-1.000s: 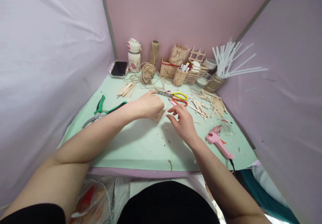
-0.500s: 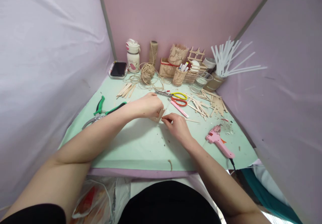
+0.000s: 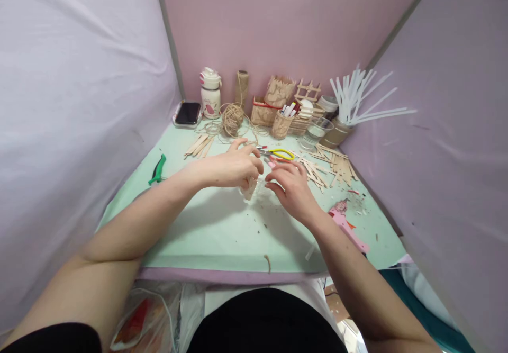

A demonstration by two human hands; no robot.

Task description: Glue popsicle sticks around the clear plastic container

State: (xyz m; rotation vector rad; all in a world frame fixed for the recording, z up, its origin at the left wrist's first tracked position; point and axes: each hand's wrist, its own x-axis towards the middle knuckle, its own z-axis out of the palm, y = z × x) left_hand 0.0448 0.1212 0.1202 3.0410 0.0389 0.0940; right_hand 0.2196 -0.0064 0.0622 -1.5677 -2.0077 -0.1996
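Note:
My left hand (image 3: 234, 166) is closed round a small piece made of wooden craft sticks (image 3: 250, 188), held just above the mint green mat (image 3: 222, 226). My right hand (image 3: 291, 186) is right beside it, fingers curled toward the same piece; whether it holds anything I cannot make out. Both hands meet at the middle of the mat.
Yellow scissors (image 3: 280, 154) and loose craft sticks (image 3: 329, 165) lie beyond the hands. A pink glue gun (image 3: 347, 226) lies right, green pliers (image 3: 157, 169) left. Along the back stand a phone (image 3: 187, 113), a bottle (image 3: 210, 93), twine (image 3: 233, 116), stick-built holders and white rods (image 3: 357, 99).
My right hand went to the piece, then lifted beside it. Both hands have risen slightly with the stick piece. My left forearm now covers more of the green pliers.

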